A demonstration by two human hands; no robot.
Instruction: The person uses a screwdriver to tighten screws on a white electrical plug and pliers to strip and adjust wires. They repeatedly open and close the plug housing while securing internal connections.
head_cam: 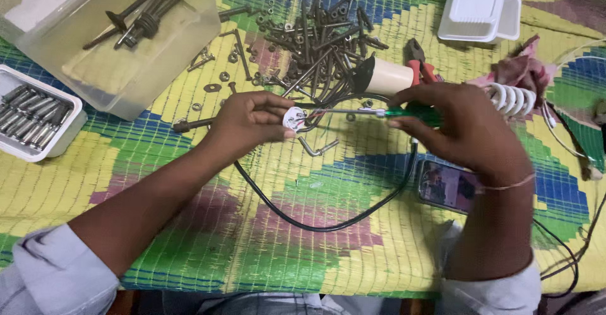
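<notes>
Screwdriver (353, 112) in right hand (464, 129), tip at white plug (293, 118), left hand (249, 122) gripping plug

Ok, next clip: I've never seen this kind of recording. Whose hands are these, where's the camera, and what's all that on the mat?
One picture, from a camera on the person's head, looking down at their own bare hands. The left hand pinches a small white plug on a black cable. The right hand holds a green screwdriver, its tip at the plug. On the woven mat lie a pile of bolts, a clear tub, a tray, a white box, pliers, a spiral bulb and a phone.
</notes>
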